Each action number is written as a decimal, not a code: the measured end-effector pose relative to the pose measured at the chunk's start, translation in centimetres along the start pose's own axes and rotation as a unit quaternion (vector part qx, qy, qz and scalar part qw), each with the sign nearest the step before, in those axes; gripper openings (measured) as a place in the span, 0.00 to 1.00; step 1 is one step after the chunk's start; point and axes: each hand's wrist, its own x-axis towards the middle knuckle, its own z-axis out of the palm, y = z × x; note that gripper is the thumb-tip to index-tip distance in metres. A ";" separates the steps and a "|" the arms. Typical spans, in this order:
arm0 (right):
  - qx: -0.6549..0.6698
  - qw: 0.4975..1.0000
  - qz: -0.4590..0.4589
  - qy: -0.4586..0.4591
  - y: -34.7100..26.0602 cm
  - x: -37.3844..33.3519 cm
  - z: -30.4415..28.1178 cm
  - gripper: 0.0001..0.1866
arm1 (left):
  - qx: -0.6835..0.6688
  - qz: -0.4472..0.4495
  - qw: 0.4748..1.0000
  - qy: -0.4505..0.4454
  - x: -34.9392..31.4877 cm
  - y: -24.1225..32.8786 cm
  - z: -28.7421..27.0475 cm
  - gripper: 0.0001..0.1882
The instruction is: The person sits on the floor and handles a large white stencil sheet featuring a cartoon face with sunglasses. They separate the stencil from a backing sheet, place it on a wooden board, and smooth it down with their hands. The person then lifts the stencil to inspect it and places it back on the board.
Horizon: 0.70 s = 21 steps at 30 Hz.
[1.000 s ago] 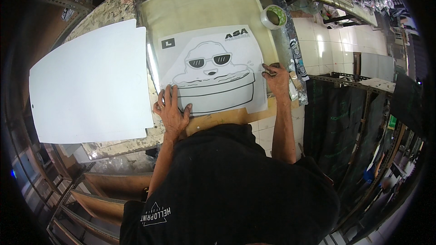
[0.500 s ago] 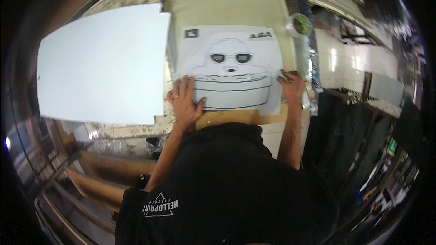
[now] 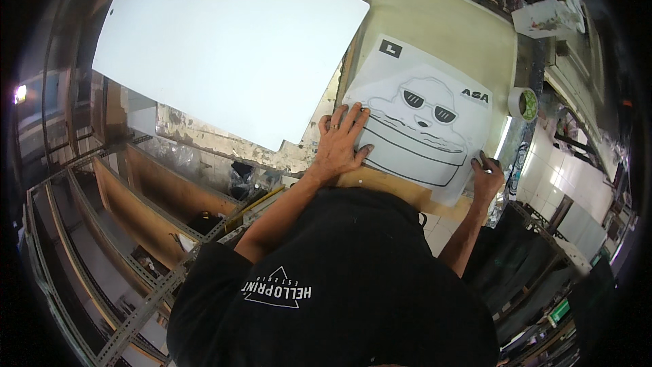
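The left hand (image 3: 343, 143) lies flat and spread on the printed sheet (image 3: 424, 129) at the tabletop's (image 3: 435, 34) near edge, while the right hand (image 3: 487, 175) pinches its near corner, so smoothing outward should keep it wrinkle-free.

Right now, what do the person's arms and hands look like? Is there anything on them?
Both forearms are bare, coming out of the short sleeves of a black T-shirt. The left hand wears a thin ring on one finger. The right hand has no glove, and dark smudges mark its fingers.
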 end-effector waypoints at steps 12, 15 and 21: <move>-0.011 1.000 0.008 -0.001 0.6 0.3 0.2 0.21 | -0.033 -0.020 0.999 -0.007 -0.1 -0.3 -0.3 0.41; 0.008 1.000 0.021 0.002 -0.6 0.0 0.0 0.21 | -0.021 -0.010 1.000 0.003 -0.1 -0.5 -0.2 0.42; 0.027 1.000 0.009 -0.003 -0.3 0.0 0.0 0.22 | -0.017 -0.006 1.000 0.006 -0.1 -0.5 -0.1 0.42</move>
